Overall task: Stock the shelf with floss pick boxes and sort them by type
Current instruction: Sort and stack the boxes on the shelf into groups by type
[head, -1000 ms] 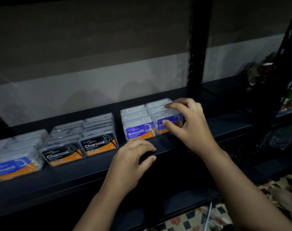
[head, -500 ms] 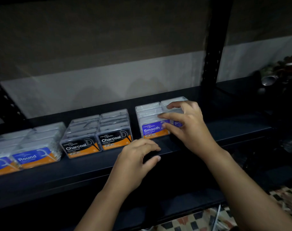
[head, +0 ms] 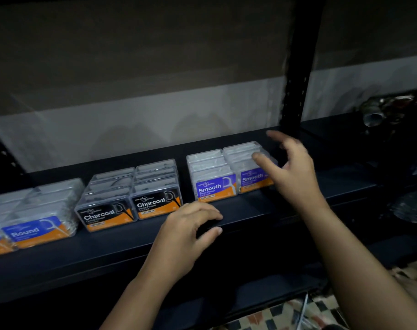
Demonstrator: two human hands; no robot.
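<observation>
So the dark shelf [head: 250, 210] has three groups of clear floss pick boxes lined up along it, each group two columns wide and running back toward the rear edge. Over at the left end are the Round boxes [head: 33, 225] with blue and orange labels, partly cut off by the picture edge. Next to them, with a small gap, sit the Charcoal boxes [head: 129, 198], black and orange labels facing the front edge. Then another gap and the Smooth boxes [head: 229, 172], purple and orange labels, roughly mid-shelf and just left of the black upright post [head: 298, 67].

The right hand [head: 293, 172] is up by the right side of the Smooth group, fingers spread and loose, not gripping anything. The thumb is in front of the right column's top, but it's blurry, so I can't tell if it's actually touching. The left hand [head: 186, 236] is on the front edge of the shelf, below the gap between Charcoal and Smooth, fingers bent over the lip with the thumb underneath.

Some shiny metal stuff [head: 379, 110] sits on the next shelf bay to the right, too dark to make out. Checkered floor [head: 286, 315] shows at the bottom.
</observation>
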